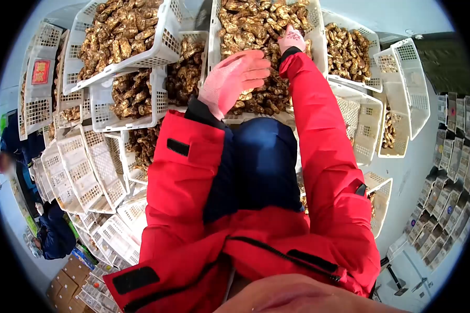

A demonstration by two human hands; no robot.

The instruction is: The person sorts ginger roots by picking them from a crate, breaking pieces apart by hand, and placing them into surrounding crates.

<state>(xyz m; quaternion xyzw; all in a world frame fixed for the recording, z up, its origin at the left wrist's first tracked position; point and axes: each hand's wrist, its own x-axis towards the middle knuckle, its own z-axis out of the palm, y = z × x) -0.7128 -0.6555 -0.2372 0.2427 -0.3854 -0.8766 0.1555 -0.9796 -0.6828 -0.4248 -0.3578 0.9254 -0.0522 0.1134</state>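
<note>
My left hand, in a pink and white glove, is held flat with its fingers stretched to the right above a white crate full of brown, knobbly mushroom-like pieces. Nothing shows in it. Farther up and to the right, my right hand, in a patterned pink glove, reaches into the same crate. A fingertip touches the pieces; the other fingers look folded, and whether they hold a piece is hidden.
Filled white crates stand at the left and right. Stacked empty crates lean at lower left. Beyond them is a person in dark clothing. Many small packs line the far right.
</note>
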